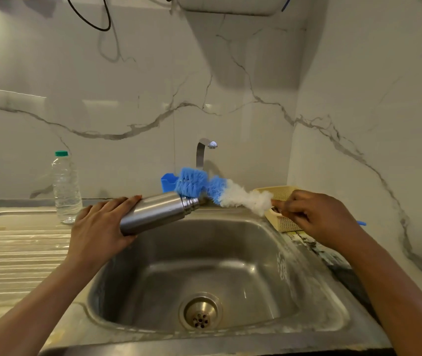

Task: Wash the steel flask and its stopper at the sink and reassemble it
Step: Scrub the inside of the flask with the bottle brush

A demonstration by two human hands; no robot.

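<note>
My left hand [99, 227] grips the steel flask [157, 211] by its base and holds it tilted over the sink [292, 283], open threaded mouth pointing up and to the right. My right hand [315, 217] holds the blue handle of a bottle brush [220, 191] with blue and white bristles. The brush head lies just behind and beside the flask's mouth, outside the flask. The stopper is not in view.
A clear plastic water bottle [66, 188] with a green cap stands on the ribbed drainboard [17, 253] at left. The tap [203, 151] rises behind the basin, with no water running. A small blue cup [167, 182] sits by the tap. A cream perforated basket [281, 201] sits at the right rim.
</note>
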